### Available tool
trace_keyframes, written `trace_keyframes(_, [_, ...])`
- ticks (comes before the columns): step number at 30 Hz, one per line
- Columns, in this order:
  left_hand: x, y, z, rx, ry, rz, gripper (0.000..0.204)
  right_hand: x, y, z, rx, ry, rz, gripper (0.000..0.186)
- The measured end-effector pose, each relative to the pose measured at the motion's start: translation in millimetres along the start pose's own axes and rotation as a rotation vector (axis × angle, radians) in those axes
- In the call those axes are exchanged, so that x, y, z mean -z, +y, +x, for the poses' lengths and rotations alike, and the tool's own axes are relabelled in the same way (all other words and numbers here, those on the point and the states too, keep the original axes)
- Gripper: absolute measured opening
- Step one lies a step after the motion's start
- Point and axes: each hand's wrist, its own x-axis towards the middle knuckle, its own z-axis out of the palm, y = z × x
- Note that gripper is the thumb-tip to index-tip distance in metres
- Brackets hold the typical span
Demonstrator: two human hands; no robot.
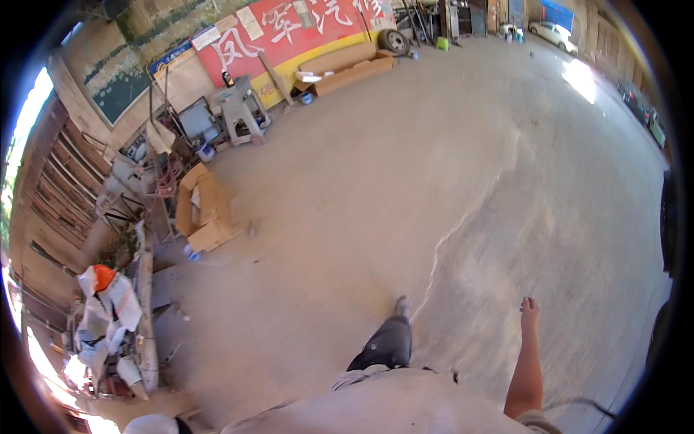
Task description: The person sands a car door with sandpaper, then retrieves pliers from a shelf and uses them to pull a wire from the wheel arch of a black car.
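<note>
Our right hand (530, 309) hangs out over the grey floor (347, 188), touching nothing we can see; its fingers look bent, but we cannot tell how tightly. Our left hand is out of view, so its fingers we cannot tell. The nearest thing to our right arm is a dark cord (589, 402), just beside the elbow. We have 1 shoe (402, 307) forward, near a pale line in the floor. Along the wall, large white characters run across a red sign (289, 36) with a yellow lower band — smaller posters are pinned around it. Below stand 2 open cardboard boxes — 1 long (354, 69), 1 shorter (206, 210) — and a tire (394, 42).
</note>
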Motion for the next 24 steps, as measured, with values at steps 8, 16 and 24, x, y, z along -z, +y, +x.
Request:
trace_keyframes(8, [344, 297, 143, -0.006, 0.224, 0.013, 0.045, -99, -34, 241, -0.064, -0.184, -0.094, 0.028])
trace_keyframes(16, [930, 875, 68, -0.967, 0.931, -0.542, 0.035, -105, 62, 339, -0.6, -0.623, -0.629, 0.035])
trace_keyframes(24, [1009, 1152, 129, -0.543, 1.264, 0.086, 0.052, -171, 51, 670, -0.76, -0.833, -0.714, 0.036])
